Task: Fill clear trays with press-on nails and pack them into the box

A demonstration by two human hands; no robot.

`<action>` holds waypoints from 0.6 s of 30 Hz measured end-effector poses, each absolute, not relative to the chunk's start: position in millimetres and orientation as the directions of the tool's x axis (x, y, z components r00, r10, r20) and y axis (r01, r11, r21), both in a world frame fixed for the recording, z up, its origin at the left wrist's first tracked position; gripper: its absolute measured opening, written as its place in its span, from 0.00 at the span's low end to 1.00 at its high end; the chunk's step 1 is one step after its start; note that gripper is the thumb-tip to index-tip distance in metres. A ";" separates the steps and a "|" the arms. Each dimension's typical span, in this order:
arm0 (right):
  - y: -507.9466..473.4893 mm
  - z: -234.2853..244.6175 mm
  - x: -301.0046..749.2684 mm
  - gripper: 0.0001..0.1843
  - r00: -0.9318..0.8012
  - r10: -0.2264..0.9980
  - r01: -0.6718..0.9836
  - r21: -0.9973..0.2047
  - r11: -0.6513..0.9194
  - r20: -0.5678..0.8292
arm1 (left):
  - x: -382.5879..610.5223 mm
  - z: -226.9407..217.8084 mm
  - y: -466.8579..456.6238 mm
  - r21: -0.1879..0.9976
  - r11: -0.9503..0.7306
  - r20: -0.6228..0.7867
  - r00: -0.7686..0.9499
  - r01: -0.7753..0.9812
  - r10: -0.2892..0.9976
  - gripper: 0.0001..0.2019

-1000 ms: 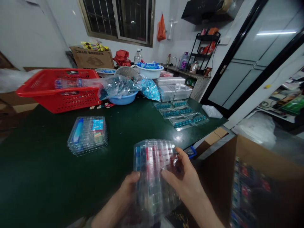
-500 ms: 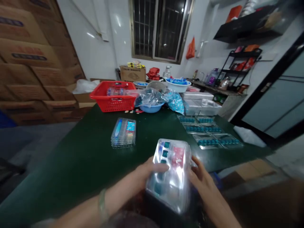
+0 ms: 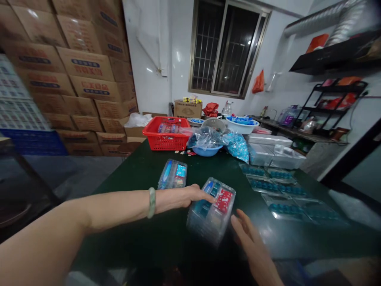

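Observation:
A stack of clear plastic blister packs (image 3: 212,210) with blue and red contents lies on the dark green table (image 3: 143,234) in front of me. My left hand (image 3: 190,195) rests on the stack's left upper edge, thumb stretched over it. A green bangle sits on that wrist. My right hand (image 3: 248,238) hovers just right of the stack, fingers stretched out and apart, holding nothing. A second, smaller stack of blister packs (image 3: 173,180) lies further back to the left.
Several open trays with blue pieces (image 3: 276,190) lie at right. A red basket (image 3: 165,139), a blue bowl with plastic bags (image 3: 206,145), a white bowl (image 3: 241,125) and clear boxes (image 3: 270,153) stand at the far end. Cardboard boxes (image 3: 77,79) are piled at left.
The stack I held up in both hands has come down onto the table. My right hand has let go and drawn back; my view has swung left.

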State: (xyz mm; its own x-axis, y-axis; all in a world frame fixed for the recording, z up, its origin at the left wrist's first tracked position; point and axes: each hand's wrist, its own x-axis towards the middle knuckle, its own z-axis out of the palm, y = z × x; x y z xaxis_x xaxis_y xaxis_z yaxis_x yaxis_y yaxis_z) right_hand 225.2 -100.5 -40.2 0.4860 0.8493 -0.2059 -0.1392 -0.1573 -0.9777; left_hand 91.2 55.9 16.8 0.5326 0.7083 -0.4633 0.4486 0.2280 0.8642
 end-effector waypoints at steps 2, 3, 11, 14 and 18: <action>-99.3 -40.3 217.4 0.40 0.458 0.861 -0.165 -0.973 -0.162 -0.222 | 88.8 28.9 54.4 0.856 0.125 -0.386 0.461 0.501 0.799 0.37; -98.9 -42.0 215.3 0.40 0.451 0.863 -0.176 -0.971 -0.164 -0.228 | 85.9 35.8 56.6 0.854 0.072 -0.336 0.440 0.515 0.833 0.39; -93.4 -15.8 230.8 0.35 0.714 0.685 0.190 -0.982 0.003 0.141 | -0.2 52.5 157.4 0.676 -0.040 -0.084 0.131 0.735 0.988 0.17; -52.9 18.0 218.4 0.27 0.509 0.818 0.302 -0.945 0.123 0.268 | -23.7 30.2 180.1 0.588 0.017 -0.176 0.108 0.808 0.978 0.13; 34.6 28.7 182.1 0.24 0.257 0.963 0.183 -0.983 0.030 0.077 | -26.2 8.2 183.5 0.546 0.020 -0.251 0.140 0.838 0.958 0.12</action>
